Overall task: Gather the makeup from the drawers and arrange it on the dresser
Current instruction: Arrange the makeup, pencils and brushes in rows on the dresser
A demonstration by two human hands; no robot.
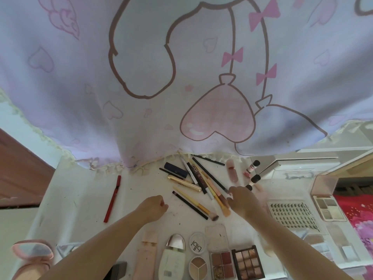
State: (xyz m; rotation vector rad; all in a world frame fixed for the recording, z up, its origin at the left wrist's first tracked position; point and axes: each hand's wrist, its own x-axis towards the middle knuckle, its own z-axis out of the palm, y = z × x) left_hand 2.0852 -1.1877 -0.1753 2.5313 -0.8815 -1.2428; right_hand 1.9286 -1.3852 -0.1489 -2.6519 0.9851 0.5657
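Left hand (154,206): fingers curled into a fist, holding nothing, above the dresser top (80,199). Right hand (241,200): fingers bent over the pile of pencils and brushes (198,184); grip cannot be determined.

two bare forearms come in from the near edge, sleeveless as far as shown, the left hand (154,206) and right hand (241,201) without rings or gloves.

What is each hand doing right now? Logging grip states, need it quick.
Left hand: curled into a loose fist above the dresser, apparently holding nothing.
Right hand: over the pile of brushes and pencils; grip cannot be told.
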